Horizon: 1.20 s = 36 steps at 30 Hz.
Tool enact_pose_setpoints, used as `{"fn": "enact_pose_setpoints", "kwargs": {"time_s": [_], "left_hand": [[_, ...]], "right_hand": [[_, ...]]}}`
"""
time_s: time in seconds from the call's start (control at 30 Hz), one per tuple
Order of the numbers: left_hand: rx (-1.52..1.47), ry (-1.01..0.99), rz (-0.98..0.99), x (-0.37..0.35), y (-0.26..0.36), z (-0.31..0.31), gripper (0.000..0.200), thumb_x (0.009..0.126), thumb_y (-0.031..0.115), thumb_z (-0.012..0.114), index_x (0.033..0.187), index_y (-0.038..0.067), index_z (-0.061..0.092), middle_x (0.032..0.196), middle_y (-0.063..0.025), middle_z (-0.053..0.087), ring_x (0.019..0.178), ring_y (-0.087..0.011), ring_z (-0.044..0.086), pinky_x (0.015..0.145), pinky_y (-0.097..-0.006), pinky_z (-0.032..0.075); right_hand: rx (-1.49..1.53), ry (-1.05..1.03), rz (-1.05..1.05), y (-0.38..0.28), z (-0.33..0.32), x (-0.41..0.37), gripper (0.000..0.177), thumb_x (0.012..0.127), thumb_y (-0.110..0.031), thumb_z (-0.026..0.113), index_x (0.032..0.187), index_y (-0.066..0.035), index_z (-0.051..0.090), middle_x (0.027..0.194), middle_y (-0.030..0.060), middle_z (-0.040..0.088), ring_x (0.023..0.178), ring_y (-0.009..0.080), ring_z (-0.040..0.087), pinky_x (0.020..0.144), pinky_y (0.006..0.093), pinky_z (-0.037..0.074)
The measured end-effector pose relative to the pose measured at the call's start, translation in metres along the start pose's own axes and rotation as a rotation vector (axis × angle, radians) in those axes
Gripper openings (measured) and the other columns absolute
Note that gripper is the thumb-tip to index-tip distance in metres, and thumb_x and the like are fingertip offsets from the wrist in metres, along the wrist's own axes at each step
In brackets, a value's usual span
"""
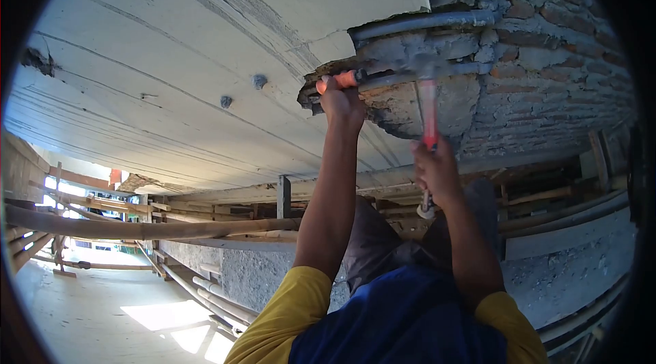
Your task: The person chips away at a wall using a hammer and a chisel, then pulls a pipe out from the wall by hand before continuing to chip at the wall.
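Note:
My left hand (343, 106) is wrapped round the orange grip of a chisel (347, 79), held against the left edge of a broken opening in the pale plastered wall (225, 43). The chisel's black end points right; its blade is hidden. To the right, my right hand (439, 171) grips a hammer (429, 115) by its red handle. The hammer head is smeared by motion, level with the opening and a little apart from the chisel's end. Inside the opening run an upper grey pipe (424, 24) and a lower grey pipe (454, 70), with rough masonry behind them.
Bare brickwork (547, 80) spreads to the right of the plaster. A bamboo pole (157, 229) crosses at the left, with more scaffold timber beyond. Below lies a pale floor (89, 309) with sunlit patches. Two small holes (260, 82) mark the plaster left of my hand.

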<state>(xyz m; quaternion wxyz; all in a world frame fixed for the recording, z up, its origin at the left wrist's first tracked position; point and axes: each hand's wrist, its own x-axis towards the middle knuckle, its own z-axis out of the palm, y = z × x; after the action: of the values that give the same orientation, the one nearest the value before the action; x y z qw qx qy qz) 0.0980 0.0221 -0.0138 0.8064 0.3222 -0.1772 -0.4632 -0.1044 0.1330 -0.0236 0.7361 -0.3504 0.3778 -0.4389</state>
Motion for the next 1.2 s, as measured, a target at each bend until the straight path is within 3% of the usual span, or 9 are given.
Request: {"fn": "enact_pose_setpoints", "kwargs": {"time_s": [0.23,0.3,0.43,0.57,0.77,0.83,0.9,0.97,1.2], "left_hand": [[0.015,-0.005,-0.015,0.001,0.000,-0.006,0.031,0.101,0.028,0.013,0.097,0.007,0.035,0.089,-0.0161,0.060,0.092,-0.0258,0.054,0.102,-0.0426,0.036],[0.015,0.045,-0.012,-0.001,0.005,-0.002,0.031,0.101,0.028,0.014,0.098,0.006,0.036,0.095,-0.0155,0.058,0.092,-0.0260,0.055,0.101,-0.0421,0.037],[0.000,0.038,-0.042,-0.009,0.005,-0.001,0.032,0.101,0.029,0.014,0.100,0.006,0.037,0.102,-0.0148,0.056,0.094,-0.0266,0.055,0.100,-0.0416,0.038],[0.019,-0.026,-0.027,0.003,0.003,-0.009,0.034,0.101,0.030,0.014,0.104,0.004,0.037,0.105,-0.0163,0.055,0.095,-0.0275,0.055,0.100,-0.0424,0.040],[0.018,0.084,-0.029,-0.002,0.008,0.000,0.033,0.101,0.028,0.018,0.104,0.004,0.040,0.094,-0.0138,0.057,0.091,-0.0251,0.055,0.099,-0.0408,0.040],[-0.031,0.075,-0.050,-0.002,0.011,0.003,0.031,0.101,0.027,0.021,0.104,0.004,0.042,0.090,-0.0117,0.056,0.089,-0.0236,0.055,0.096,-0.0394,0.041],[-0.103,0.018,-0.096,0.002,0.013,-0.002,0.028,0.100,0.027,0.026,0.103,0.005,0.043,0.091,-0.0098,0.055,0.088,-0.0221,0.054,0.091,-0.0379,0.044],[-0.076,0.081,-0.056,0.000,0.016,-0.017,0.025,0.100,0.028,0.031,0.104,0.007,0.044,0.095,-0.0089,0.054,0.086,-0.0208,0.054,0.083,-0.0354,0.047],[0.042,0.099,-0.135,-0.058,0.031,-0.082,0.026,0.098,0.033,0.036,0.103,0.009,0.043,0.083,-0.0041,0.046,0.068,-0.0186,0.046,0.064,-0.0309,0.045]], "right_hand": [[0.693,0.608,-0.889,-0.067,-0.042,0.034,0.024,0.087,-0.012,0.057,0.074,-0.010,0.037,0.055,-0.0031,0.037,0.040,0.0089,0.039,0.036,0.0238,0.035],[0.562,0.714,-0.805,-0.024,0.000,0.047,0.026,0.087,-0.009,0.056,0.070,-0.010,0.036,0.054,-0.0031,0.036,0.039,0.0094,0.037,0.037,0.0241,0.034],[0.074,-0.137,0.186,0.008,0.047,-0.002,0.018,0.085,-0.010,0.057,0.083,-0.010,0.039,0.055,-0.0026,0.038,0.040,0.0080,0.037,0.036,0.0254,0.033],[0.076,0.020,-0.102,-0.025,0.007,-0.006,0.022,0.087,-0.013,0.060,0.084,-0.011,0.038,0.055,-0.0031,0.037,0.038,0.0058,0.034,0.034,0.0245,0.030],[0.704,0.516,-0.702,-0.050,-0.002,0.025,0.020,0.089,-0.012,0.057,0.080,-0.008,0.039,0.056,-0.0020,0.038,0.039,0.0075,0.036,0.036,0.0237,0.034],[0.421,0.455,-0.627,0.014,0.018,0.041,0.019,0.090,-0.012,0.056,0.081,-0.009,0.039,0.058,-0.0012,0.039,0.040,0.0077,0.037,0.038,0.0269,0.035],[0.081,-0.030,-0.040,0.039,0.035,0.016,0.017,0.089,-0.011,0.054,0.084,-0.009,0.038,0.056,-0.0011,0.039,0.039,0.0073,0.037,0.035,0.0273,0.033],[-0.017,-0.229,0.143,0.041,0.024,0.006,0.016,0.089,-0.010,0.054,0.085,-0.009,0.038,0.056,-0.0016,0.039,0.038,0.0065,0.037,0.033,0.0263,0.031],[-0.063,-0.100,0.166,0.069,-0.021,-0.051,0.019,0.088,-0.011,0.056,0.086,-0.009,0.037,0.055,-0.0014,0.039,0.036,0.0057,0.037,0.031,0.0245,0.030]]}}
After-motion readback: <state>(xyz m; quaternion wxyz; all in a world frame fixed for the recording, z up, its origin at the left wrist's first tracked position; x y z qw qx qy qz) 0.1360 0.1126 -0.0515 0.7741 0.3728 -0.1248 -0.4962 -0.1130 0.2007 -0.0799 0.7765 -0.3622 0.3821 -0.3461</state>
